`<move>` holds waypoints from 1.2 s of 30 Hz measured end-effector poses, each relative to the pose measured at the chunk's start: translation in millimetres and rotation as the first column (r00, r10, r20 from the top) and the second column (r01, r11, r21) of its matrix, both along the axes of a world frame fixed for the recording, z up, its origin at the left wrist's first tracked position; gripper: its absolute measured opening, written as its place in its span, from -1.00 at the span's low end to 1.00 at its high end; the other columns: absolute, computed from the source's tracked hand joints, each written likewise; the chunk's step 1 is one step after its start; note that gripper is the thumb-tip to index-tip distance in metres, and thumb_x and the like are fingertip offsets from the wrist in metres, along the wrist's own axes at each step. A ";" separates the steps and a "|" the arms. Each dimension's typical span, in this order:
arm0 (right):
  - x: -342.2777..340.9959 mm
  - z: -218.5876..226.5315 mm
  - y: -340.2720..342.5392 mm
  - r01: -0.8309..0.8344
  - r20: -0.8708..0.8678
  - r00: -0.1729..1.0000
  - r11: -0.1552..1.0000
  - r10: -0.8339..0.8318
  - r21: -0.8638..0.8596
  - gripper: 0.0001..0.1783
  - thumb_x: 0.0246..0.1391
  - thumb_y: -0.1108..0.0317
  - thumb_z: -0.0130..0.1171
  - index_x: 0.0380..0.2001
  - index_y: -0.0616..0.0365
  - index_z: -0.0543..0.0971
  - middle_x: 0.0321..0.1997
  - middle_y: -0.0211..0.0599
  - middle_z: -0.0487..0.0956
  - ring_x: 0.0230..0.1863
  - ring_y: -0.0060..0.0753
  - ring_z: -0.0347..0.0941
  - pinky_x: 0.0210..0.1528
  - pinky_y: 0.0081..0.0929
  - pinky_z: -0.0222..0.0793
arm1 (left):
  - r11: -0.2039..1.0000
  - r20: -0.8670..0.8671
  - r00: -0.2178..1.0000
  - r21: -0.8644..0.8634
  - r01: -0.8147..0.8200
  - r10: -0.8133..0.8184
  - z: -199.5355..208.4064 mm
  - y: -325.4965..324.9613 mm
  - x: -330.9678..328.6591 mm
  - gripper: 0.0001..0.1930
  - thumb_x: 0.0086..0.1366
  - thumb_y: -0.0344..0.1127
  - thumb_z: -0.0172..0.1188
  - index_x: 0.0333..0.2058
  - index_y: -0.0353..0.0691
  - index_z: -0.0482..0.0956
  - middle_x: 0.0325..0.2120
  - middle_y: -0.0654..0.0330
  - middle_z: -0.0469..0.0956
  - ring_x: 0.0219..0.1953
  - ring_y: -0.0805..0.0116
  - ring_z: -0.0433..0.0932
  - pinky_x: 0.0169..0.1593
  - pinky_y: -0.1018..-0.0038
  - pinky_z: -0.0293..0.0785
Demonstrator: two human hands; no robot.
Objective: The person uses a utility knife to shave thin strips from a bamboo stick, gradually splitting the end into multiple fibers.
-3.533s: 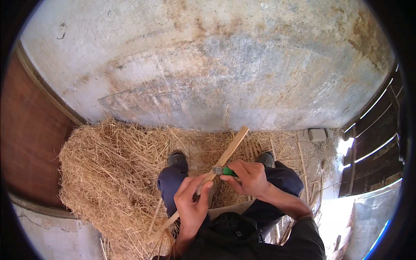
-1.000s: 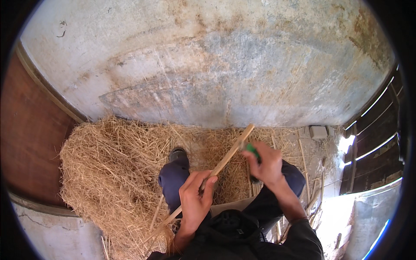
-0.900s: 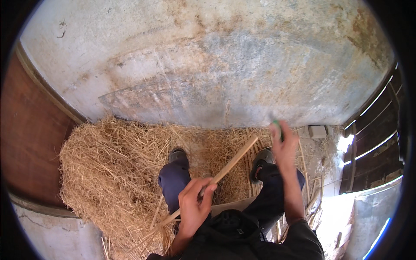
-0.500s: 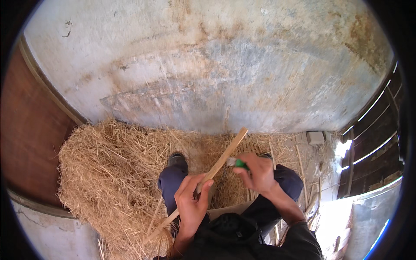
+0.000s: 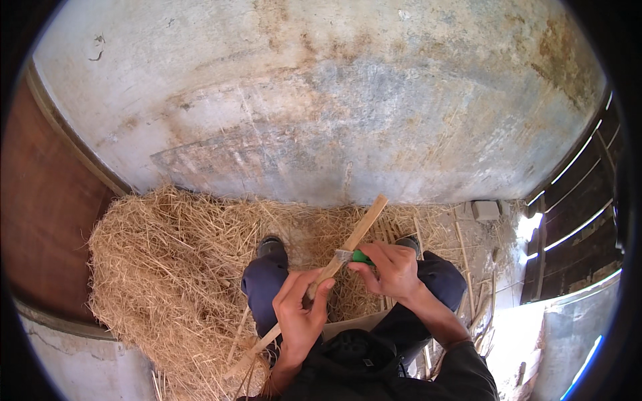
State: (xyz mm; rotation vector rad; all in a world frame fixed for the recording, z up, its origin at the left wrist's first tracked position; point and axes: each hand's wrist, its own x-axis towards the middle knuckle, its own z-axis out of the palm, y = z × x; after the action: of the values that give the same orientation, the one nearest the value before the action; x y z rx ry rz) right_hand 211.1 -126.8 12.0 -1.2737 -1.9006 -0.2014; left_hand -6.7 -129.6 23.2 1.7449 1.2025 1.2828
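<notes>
A long flat strip of pale wood (image 5: pixel 364 224) runs slantwise from above my lap down toward the straw at lower left. My left hand (image 5: pixel 299 311) is closed round its middle, thumb on one side and fingers on the other. In my right hand (image 5: pixel 394 271) is a knife (image 5: pixel 360 257) with a green handle and a short grey metal blade. The blade lies against the strip's upper part, a little beyond my left hand. My right fingers cover most of the handle. Thin curled strands hang by my left wrist.
A big heap of straw (image 5: pixel 160 267) fills the floor on the left. The stained wall (image 5: pixel 334 134) rises ahead, and a brown panel (image 5: pixel 53 200) stands at far left. A grey block (image 5: pixel 485 210) and thin sticks (image 5: pixel 463 247) lie to the right, near dark slatted boards (image 5: pixel 578 207).
My right hand has moved slightly left and down, bringing the knife blade from the strip's right edge onto the strip. My left hand keeps its hold and has barely shifted.
</notes>
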 end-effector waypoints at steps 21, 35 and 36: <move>52.3 61.6 9.6 0.185 -0.329 0.915 0.968 -0.232 -0.170 -0.75 0.32 0.34 0.44 -0.05 0.24 0.68 -0.43 -0.26 0.55 -0.48 -0.40 0.40 -0.37 -0.35 0.34 | 0.918 -0.478 0.876 0.375 0.128 0.073 54.1 68.4 -68.6 -0.76 0.32 -0.54 0.42 -0.04 -0.28 0.77 -0.24 0.09 0.65 -0.21 0.03 0.64 -0.11 0.21 0.51; 82.6 36.7 43.2 -0.395 -0.595 0.803 0.712 -0.039 -0.580 -0.76 0.45 0.26 0.37 -0.14 0.24 0.81 -0.54 -0.45 0.59 -0.48 -0.65 0.41 -0.41 -0.53 0.27 | 0.805 -0.675 0.737 0.415 0.424 -0.040 77.2 122.2 -4.8 -0.95 0.46 -0.32 0.34 -0.22 -0.10 0.74 -0.41 0.24 0.67 -0.33 0.13 0.56 0.11 0.15 0.33; 85.3 31.6 44.3 -0.455 -0.636 0.771 0.665 -0.039 -0.592 -0.74 0.47 0.24 0.34 -0.11 0.25 0.79 -0.47 -0.44 0.65 -0.48 -0.66 0.41 -0.43 -0.55 0.25 | 0.799 -0.679 0.733 0.426 0.425 -0.028 82.6 126.6 0.7 -0.94 0.47 -0.32 0.34 -0.21 -0.11 0.74 -0.43 0.25 0.67 -0.33 0.15 0.57 0.14 0.14 0.32</move>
State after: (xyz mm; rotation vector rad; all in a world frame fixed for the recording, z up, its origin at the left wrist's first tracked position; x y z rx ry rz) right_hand 296.4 -82.5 43.6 -1.3315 -1.5403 1.1022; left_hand -6.0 -2.9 105.8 2.8561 0.9114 0.9314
